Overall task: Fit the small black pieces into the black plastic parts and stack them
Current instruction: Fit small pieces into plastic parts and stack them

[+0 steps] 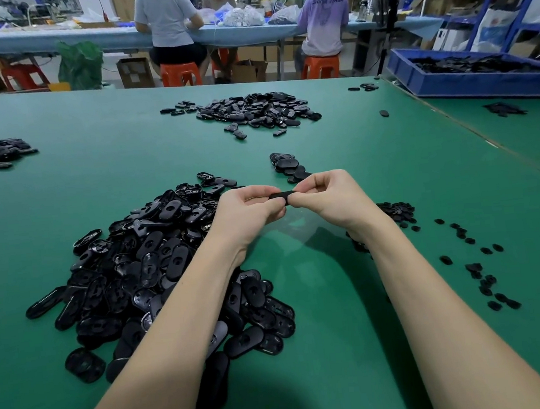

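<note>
I hold one part between both hands above the mat. My left hand pinches its 9 o'clock end; my right hand pinches its 3 o'clock end. The long axis runs 9 to 3. I cannot tell whether a small piece is seated. The stack lies at 12 o'clock, marginally nearer my right hand.

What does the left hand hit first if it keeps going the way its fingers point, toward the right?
Probably the right hand: the left hand pinches the same black plastic part, and their fingertips almost meet there. Depth looks matched.
</note>
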